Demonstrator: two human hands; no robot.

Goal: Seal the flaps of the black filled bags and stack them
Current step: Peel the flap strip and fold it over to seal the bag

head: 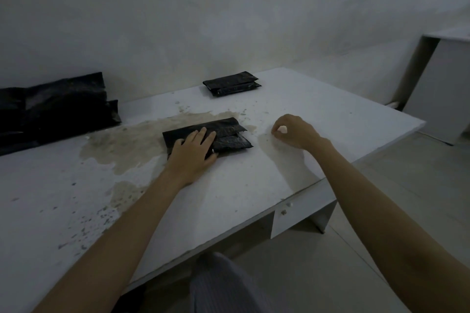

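In the middle of the frame, a flat black plastic filled bag [223, 134] lies on the stained white counter [318, 119]. The left hand [194, 150] rests flat on the bag with its fingers straight. To the right, the right hand [295, 133] is curled and pinches a small white scrap [281, 129]. Higher up, a small stack of black bags [232, 83] sits on the counter. At the left edge lies a heap of black bags [56, 107].
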